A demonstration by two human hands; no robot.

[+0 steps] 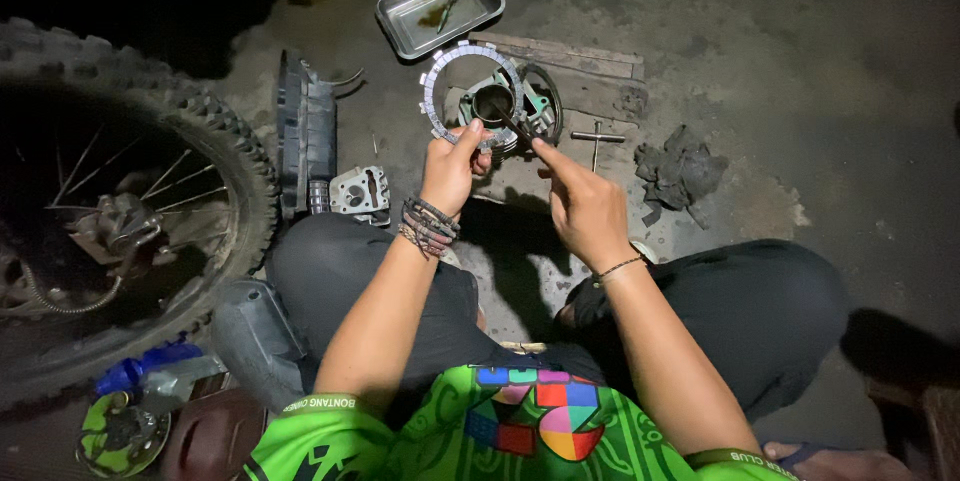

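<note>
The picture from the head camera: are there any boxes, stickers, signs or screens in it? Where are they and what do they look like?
No boxes, signs or screens show.
Shirt print: bottom middle, on the person's green shirt, a patch of blue, red, yellow and white blocks.
Sleeve lettering: bottom left, a small white line on the green sleeve edge.

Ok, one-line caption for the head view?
Left hand holds a clutch plate while right hand pokes a thin tool through it.

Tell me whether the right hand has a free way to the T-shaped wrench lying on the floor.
Probably yes. The T-shaped wrench lies uncovered just beyond the right hand, nothing between them, though that hand already holds a thin tool.
</note>
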